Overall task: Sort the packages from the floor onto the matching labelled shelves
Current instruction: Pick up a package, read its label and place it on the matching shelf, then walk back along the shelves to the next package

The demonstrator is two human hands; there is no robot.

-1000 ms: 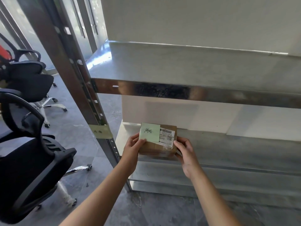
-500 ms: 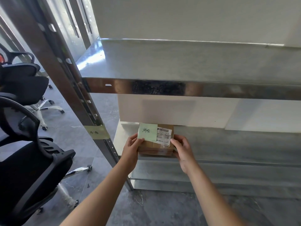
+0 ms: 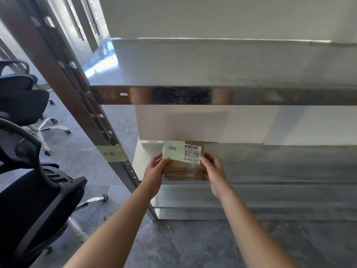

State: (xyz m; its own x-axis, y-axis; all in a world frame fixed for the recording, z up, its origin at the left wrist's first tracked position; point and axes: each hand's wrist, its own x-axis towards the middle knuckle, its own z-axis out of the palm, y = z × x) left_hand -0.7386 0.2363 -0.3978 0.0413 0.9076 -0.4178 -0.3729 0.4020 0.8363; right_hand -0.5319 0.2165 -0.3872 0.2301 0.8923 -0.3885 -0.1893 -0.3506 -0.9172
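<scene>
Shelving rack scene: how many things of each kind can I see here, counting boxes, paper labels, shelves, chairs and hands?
Cardboard boxes: 1
Green paper labels: 2, a note on the box and a tape tag on the rack post
Metal shelves: 2, upper and lower
Black office chairs: 2
Hands: 2, left and right
Total: 9

I see a bare steel upper shelf [image 3: 193, 62]. On the steel lower shelf [image 3: 270, 163] sits one small brown cardboard box [image 3: 183, 169].

Daylight from the left glares on the upper shelf [image 3: 193, 62]; edges bow.
</scene>
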